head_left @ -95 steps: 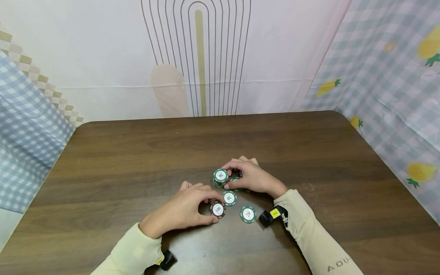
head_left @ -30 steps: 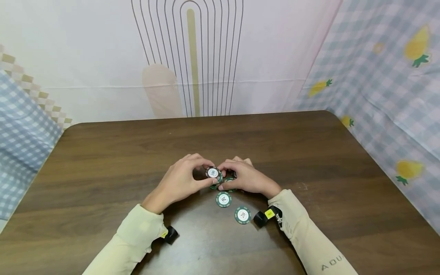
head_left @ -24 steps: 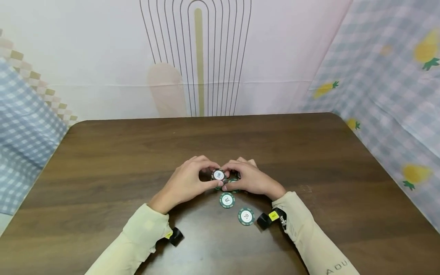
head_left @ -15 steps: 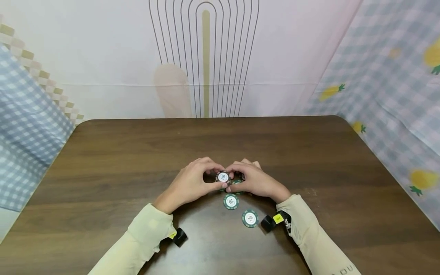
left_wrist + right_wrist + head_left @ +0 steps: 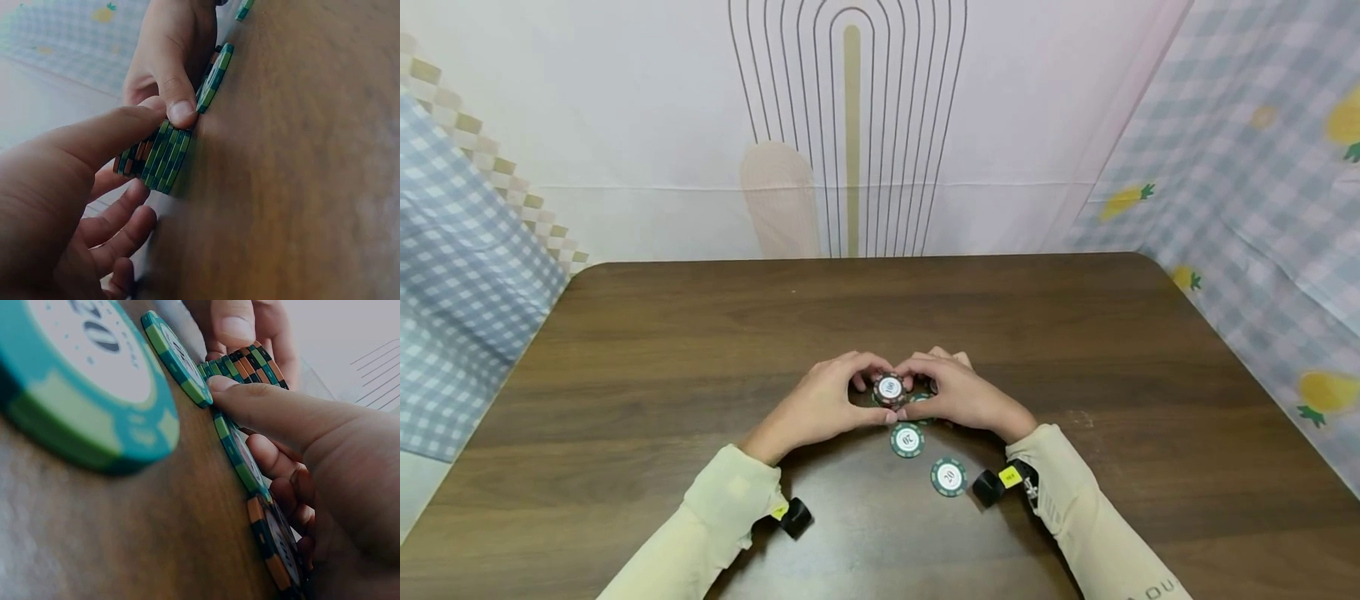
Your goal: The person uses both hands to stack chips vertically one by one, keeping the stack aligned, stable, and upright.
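A stack of poker chips (image 5: 890,388) stands between both hands, a dark chip marked 100 on top. Green-edged chips (image 5: 167,156) form its lower part in the left wrist view, with orange-and-black edges above. My left hand (image 5: 827,404) holds the stack from the left, thumb at the near side and index finger at the far side. From the right, my right hand (image 5: 970,396) grips it between thumb and index finger, the thumb (image 5: 228,387) low against the green chips. The two thumb tips meet in front. Under the right palm lie a green chip (image 5: 240,453) and an orange-and-black chip (image 5: 275,547).
Two green chips marked 20 lie flat on the wooden table (image 5: 700,333): one chip (image 5: 907,440) just in front of the stack, another chip (image 5: 949,477) nearer the right wrist. A black wrist camera (image 5: 988,487) sits beside that nearer chip. Patterned cloths hang behind the table.
The left hand has brought the dark 100 chip from the table up onto the green-topped stack, where it now sits in line. The right hand has kept its place at the stack.
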`<state>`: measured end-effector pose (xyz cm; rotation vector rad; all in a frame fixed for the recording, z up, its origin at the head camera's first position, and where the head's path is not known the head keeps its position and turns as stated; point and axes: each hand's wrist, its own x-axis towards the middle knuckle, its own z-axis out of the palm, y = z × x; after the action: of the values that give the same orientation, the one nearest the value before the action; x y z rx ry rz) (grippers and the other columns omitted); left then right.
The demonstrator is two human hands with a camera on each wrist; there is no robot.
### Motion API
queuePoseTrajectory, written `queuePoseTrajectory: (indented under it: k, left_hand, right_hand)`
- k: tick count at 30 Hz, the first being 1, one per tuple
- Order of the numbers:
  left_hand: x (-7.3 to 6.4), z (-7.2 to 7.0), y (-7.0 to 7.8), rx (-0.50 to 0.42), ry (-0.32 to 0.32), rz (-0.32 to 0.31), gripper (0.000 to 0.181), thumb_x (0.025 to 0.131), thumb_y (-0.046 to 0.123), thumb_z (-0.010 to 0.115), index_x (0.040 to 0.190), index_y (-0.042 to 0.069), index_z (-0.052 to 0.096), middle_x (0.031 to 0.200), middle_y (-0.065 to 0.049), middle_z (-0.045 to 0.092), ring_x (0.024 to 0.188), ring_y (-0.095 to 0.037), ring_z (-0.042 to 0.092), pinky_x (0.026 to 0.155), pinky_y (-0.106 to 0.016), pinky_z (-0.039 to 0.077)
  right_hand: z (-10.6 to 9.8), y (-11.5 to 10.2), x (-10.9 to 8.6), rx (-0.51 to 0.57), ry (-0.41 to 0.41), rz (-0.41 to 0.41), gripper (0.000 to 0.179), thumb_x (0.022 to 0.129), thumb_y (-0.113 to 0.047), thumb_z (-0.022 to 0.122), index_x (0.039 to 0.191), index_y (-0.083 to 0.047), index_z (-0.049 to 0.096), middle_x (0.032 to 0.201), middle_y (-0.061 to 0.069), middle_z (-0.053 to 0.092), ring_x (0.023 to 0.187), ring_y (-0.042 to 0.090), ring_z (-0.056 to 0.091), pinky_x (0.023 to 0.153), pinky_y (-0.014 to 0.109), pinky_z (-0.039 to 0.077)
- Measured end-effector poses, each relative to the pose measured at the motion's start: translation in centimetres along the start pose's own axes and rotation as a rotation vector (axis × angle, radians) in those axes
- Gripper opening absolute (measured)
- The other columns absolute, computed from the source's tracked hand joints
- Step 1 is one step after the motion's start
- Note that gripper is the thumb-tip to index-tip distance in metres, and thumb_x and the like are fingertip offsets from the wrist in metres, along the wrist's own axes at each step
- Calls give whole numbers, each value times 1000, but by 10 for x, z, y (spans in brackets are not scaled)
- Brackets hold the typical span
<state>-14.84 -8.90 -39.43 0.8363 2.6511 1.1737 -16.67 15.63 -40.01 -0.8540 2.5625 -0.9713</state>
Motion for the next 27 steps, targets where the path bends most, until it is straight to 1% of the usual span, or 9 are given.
queuePoseTrajectory:
  k: [3,5,11,13,17,18,20,24,27]
  left_hand:
    - [0,1,-3,-39,-27,-16,53,83,34,92,128,22,68,107,10,67,97,-10,60,94,-42,39]
    - [0,2,-5,-43,-35,-30,53,82,33,93,127,21,67,108,10,67,99,-11,60,95,-43,35]
    - [-1,6,-8,-17,-24,-22,52,82,31,93,126,19,67,109,8,68,100,-12,60,95,-43,36]
    - [-1,6,-8,-1,-19,-14,52,83,31,92,127,19,68,110,8,68,100,-11,60,94,-41,36]
    - [-2,7,-10,30,-6,13,53,85,33,91,131,17,70,111,7,68,99,-11,60,92,-40,37]
    - [-2,7,-10,35,0,21,53,85,33,90,131,16,70,112,6,68,99,-11,60,92,-39,37]
    - [-2,8,-11,43,9,35,52,86,34,89,131,16,71,113,6,69,99,-11,60,91,-38,37]
    - [-3,9,-12,58,23,54,51,87,34,88,131,15,71,114,6,69,99,-11,60,90,-37,37]
    - [-5,9,-13,63,29,59,50,87,34,88,131,15,71,114,6,69,98,-11,60,89,-36,37]
  right_hand:
    - [0,0,0,7,-2,10,43,88,-38,87,128,-29,73,106,-18,66,96,13,48,91,44,23]
    - [1,0,-1,7,-7,15,44,88,-39,87,128,-29,73,105,-18,66,96,13,47,90,44,23]
    - [-3,1,-3,31,-24,27,43,89,-37,86,128,-25,73,106,-16,66,97,13,48,91,44,25]
    - [-6,2,-3,48,-25,35,42,89,-35,86,128,-24,73,107,-14,66,100,13,51,95,45,27]
    - [-13,2,-4,119,-13,54,39,91,-25,84,129,-22,72,114,-6,65,107,15,57,101,45,41]
    - [-16,2,-5,136,-4,59,39,92,-23,83,129,-22,72,116,-4,64,108,16,58,101,45,43]
    - [-20,2,-7,163,21,66,38,94,-20,82,130,-20,71,119,-1,63,108,18,58,96,42,49]
    - [-30,5,-11,148,63,75,35,97,-19,78,132,-17,70,120,4,63,107,21,58,95,41,49]
    - [-37,8,-14,126,58,71,34,99,-16,75,132,-13,69,120,7,63,105,22,58,92,40,49]
